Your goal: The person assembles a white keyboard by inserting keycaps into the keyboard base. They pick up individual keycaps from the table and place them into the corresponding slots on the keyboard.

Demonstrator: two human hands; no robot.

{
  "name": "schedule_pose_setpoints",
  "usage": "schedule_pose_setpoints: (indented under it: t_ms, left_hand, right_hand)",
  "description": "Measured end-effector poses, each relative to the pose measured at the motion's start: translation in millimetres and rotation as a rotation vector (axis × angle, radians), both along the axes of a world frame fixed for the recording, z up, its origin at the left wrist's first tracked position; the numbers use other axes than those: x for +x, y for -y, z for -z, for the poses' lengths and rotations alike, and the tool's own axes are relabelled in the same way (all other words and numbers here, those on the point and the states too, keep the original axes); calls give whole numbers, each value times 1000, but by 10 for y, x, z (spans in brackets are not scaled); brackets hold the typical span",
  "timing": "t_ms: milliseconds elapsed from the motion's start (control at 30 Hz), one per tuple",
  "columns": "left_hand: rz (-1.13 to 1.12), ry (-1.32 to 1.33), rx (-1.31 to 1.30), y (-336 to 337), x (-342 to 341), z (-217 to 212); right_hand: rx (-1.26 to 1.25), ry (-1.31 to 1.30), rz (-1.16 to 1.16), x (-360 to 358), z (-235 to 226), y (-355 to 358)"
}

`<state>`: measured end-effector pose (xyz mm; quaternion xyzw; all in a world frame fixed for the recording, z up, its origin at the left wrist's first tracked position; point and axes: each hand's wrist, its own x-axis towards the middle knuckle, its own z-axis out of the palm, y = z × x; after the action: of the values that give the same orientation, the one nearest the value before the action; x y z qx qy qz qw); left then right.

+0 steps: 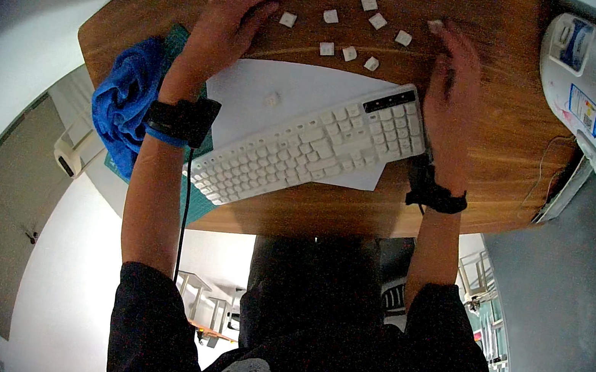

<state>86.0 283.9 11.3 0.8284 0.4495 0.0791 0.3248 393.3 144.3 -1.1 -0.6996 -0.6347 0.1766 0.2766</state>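
Scattered beyond the keyboard (pixel 312 142): loose keycaps (pixel 330 16). Past it with left hand (pixel 224 17) spread, nothing visibly gripped; at its right end with right hand (pixel 452 90) half-curled, hold impossible to tell. Could scatter keycaps farther from the keyboard by brushing them sideways.

The left hand (pixel 226 21) is close to white keycaps (pixel 330 16) scattered on the brown counter (pixel 511 102). The right hand (pixel 455 90) is beside the white keyboard (pixel 312 142) (it sits crooked, partly on white paper (pixel 241 104)). A blue cloth (pixel 125 95) lies at the left.
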Motion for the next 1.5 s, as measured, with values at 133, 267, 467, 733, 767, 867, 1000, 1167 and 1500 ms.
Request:
schedule_pose_setpoints:
  t_ms: [133, 267, 467, 733, 767, 867, 1000, 1167, 1500]
  left_hand:
    - [-27, 20, -31, 18, 7, 4]
    - [-52, -2, -22, 34, -13, -7]
    - [34, 0, 54, -11, -33, 72]
    - [7, 6, 73, 36, -24, 43]
    - [-37, 0, 41, 57, 21, 4]
    - [-95, 35, -56, 66, 141, -148]
    - [-37, 18, 335, 246, 292, 88]
    - [22, 155, 207, 823, 1006, -96]
    - [-62, 97, 284, 1025, 1056, 77]
  right_hand:
    - [11, -162, -53, -167, -31, 22]
    - [46, -124, 10, -36, -31, 129]
    - [-289, -104, 186, 190, -187, 464]
    - [-377, -171, 23, 303, -262, 571]
    - [-359, -178, 9, 314, -229, 553]
    - [-314, -211, -29, 324, -192, 411]
    - [-195, -108, -142, 366, -111, 230]
    - [-217, -155, -137, 404, -162, 172]
    - [-248, -236, -70, 390, -85, 343]
